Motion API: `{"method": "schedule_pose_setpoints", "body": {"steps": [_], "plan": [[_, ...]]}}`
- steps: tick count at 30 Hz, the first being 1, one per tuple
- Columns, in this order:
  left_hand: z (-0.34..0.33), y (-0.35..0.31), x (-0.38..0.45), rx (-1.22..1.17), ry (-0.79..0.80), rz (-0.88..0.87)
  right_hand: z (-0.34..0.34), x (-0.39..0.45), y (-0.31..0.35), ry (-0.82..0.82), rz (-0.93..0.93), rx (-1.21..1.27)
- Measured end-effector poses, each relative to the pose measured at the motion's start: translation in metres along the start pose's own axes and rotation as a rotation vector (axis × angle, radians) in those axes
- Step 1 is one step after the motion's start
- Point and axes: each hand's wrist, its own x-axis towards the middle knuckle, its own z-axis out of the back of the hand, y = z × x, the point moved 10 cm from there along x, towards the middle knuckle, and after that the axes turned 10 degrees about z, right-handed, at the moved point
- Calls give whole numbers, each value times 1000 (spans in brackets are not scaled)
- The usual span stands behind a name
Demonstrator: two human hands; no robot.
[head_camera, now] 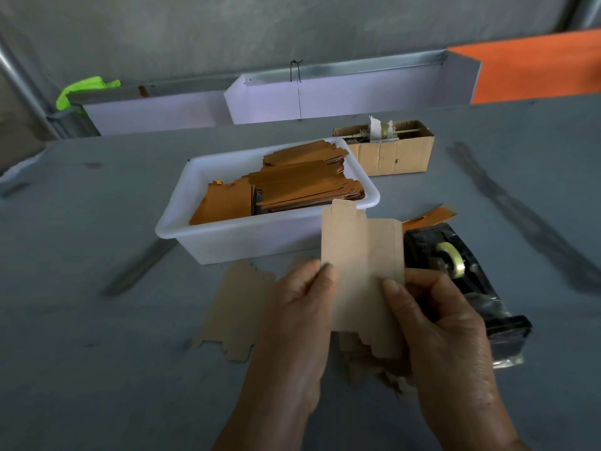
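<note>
blank (361, 255): long axis points away from body | left hand (292, 317) grip pinches left edge, right hand (448, 340) grip pinches right edge | dispenser (471, 289) nearer right hand

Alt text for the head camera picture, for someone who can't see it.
Two hands hold a flat pale cardboard blank upright over a grey table, the left hand pinching its left edge, the right hand its right edge. Behind sits a white tub of orange-brown blanks; a black tape dispenser lies at right, loose blanks on the table.
</note>
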Motion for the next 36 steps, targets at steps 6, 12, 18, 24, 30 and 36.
{"method": "schedule_pose_setpoints", "body": {"steps": [6, 12, 18, 24, 30, 36], "plan": [[-1, -7, -2, 6, 27, -49, 2, 0, 0, -20, 14, 0], [-6, -8, -5, -5, 62, -20, 3, 0, 7, -31, 98, -95], [2, -5, 1, 47, -33, -11, -1, -4, 17, -4, 159, -115], [-3, -2, -1, -10, -55, 4, -15, -17, 57, 22, 555, -471], [-8, -6, -6, 7, -37, -3, -47, -33, 67, 236, 656, -558], [-9, -15, -12, 71, 69, -83, -48, -29, 61, 297, 632, -499]]}}
